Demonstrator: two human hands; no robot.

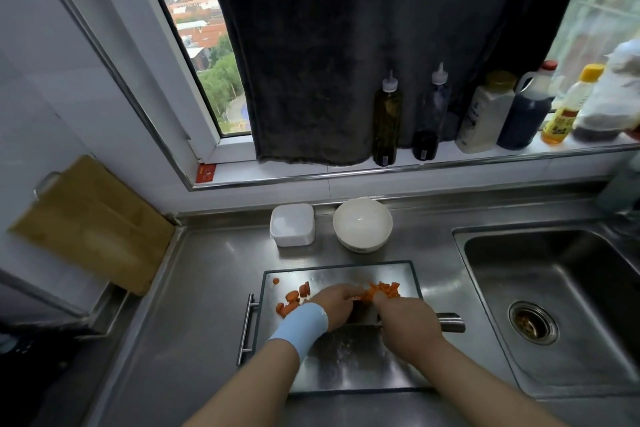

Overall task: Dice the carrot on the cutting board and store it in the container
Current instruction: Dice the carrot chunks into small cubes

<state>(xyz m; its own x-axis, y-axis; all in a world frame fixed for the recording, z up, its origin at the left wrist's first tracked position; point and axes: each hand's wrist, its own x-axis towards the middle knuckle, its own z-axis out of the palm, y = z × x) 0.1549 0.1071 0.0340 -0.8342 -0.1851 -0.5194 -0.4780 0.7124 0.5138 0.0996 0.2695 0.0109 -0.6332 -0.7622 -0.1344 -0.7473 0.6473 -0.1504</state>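
While the left hand (334, 305) holds the carrot (381, 290) under curled fingers, the right hand (408, 324) grips the knife (452, 322); blade hidden.

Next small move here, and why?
Probably another cut: the left hand pins a carrot piece beside the diced pile, and the right hand holds the knife there. Larger chunks lie uncut at the board's left, and the container stands apart behind the board, so storing looks premature.
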